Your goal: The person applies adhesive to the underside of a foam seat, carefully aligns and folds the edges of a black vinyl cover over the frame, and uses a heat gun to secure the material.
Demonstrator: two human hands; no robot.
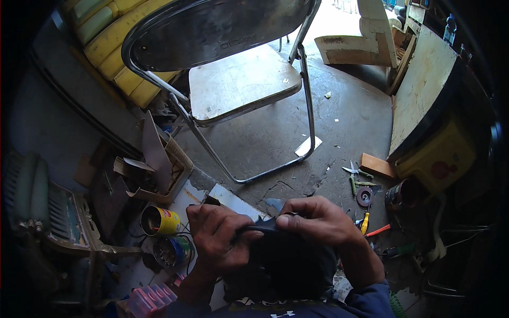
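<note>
A piece of black sheet material point(262, 226) with a smooth, slightly shiny edge is stretched between my hands, over my lap. On its left side my left hand point(220, 236) is closed round the edge, fingers curled and thumb toward the middle. My right hand point(318, 220) pinches the other end between thumb and fingers. A small ragged flap of the material sticks up between the hands. Below spreads a dark mass point(289, 265); whether it is part of the same piece or my clothing is too dark to tell.
Ahead stands a metal-framed folding chair point(244, 85). Left are a yellow tin point(160, 220), a second tin point(174, 251), a cardboard box point(168, 183) and a pink clear case point(151, 299). Right lie green-handled pliers point(353, 183), a tape roll point(364, 196), a yellow-handled screwdriver point(365, 222) and a wooden block point(377, 165).
</note>
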